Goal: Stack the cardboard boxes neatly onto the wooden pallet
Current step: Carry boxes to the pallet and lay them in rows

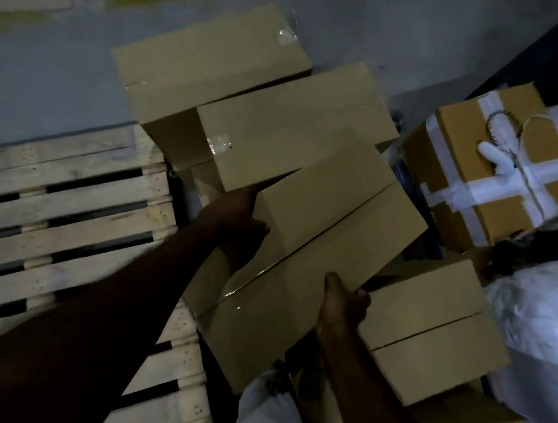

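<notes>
Head view: a tilted cardboard box point(319, 236) is held up between both hands. The left hand point(238, 224), arm stretched forward, grips its left end; the right hand point(343, 304) pinches its near edge, thumb on top. The wooden pallet point(64, 209) lies left of the left hand, with stacked boxes point(250, 80) beyond it.

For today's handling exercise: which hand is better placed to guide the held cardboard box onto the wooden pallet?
Probably the left hand: it grips the held cardboard box at the end nearest the wooden pallet, while the right hand holds the edge away from it.
</notes>
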The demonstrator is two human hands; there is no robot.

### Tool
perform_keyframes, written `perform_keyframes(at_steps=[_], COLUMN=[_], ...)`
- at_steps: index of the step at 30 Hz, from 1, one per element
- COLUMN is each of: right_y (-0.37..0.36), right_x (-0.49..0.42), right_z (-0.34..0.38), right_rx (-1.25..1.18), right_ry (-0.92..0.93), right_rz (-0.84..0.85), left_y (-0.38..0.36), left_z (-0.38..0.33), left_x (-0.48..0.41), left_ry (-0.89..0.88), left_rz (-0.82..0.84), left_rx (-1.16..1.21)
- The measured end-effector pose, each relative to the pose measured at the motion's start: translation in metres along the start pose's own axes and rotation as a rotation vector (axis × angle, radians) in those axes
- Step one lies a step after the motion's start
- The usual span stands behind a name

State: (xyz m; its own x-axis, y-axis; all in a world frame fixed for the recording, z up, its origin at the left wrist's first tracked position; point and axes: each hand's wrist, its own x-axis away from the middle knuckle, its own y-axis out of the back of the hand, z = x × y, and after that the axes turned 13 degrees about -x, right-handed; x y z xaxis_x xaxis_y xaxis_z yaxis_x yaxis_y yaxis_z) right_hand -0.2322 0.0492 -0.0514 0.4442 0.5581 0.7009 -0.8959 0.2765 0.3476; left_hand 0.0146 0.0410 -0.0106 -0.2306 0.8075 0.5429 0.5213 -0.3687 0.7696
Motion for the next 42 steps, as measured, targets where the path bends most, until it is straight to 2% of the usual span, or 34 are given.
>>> perform_keyframes(at_steps=[6, 11, 15, 18, 20, 26, 31, 36, 42], right_y=[0.045, 0.085, 0.111, 0.119, 0.115, 0.077, 0.032, -0.032, -0.101], right_x=[0.081, 0.148, 0.198, 0.238, 0.268, 0.362, 0.438, 0.495, 0.550], right_z=[0.008, -0.004, -0.003, 0.001, -0.003, -0.027, -0.047, -0.071, -0.121], right_rx=[-0.064, 0.058, 0.342, 0.621, 0.723, 0.845, 0.856, 1.043, 1.159], right_ry=[0.152, 0.393, 0.530, 0.762, 0.946, 1.261, 1.296, 1.498, 1.690], right_rz=[0.130, 0.308, 0.430, 0.530, 0.593, 0.872, 1.122, 1.296, 1.561], left_y=[0.025, 0.042, 0.040, 0.035, 0.032, 0.029, 0.029, 0.019, -0.004], left_z=[-0.003, -0.008, -0.001, 0.016, 0.034, 0.095, 0.142, 0.174, 0.212], left_x=[0.100, 0.207, 0.300, 0.357, 0.395, 0.498, 0.563, 0.604, 0.624], left_ry=[0.087, 0.079, 0.111, 0.185, 0.228, 0.418, 0.617, 0.855, 1.141], left_rz=[-0.091, -0.164, -0.300, -0.346, -0.385, -0.555, -0.633, -0.686, -0.700], left_rx=[-0.092, -0.183, -0.228, -0.221, -0.191, -0.155, -0.083, 0.042, 0.255])
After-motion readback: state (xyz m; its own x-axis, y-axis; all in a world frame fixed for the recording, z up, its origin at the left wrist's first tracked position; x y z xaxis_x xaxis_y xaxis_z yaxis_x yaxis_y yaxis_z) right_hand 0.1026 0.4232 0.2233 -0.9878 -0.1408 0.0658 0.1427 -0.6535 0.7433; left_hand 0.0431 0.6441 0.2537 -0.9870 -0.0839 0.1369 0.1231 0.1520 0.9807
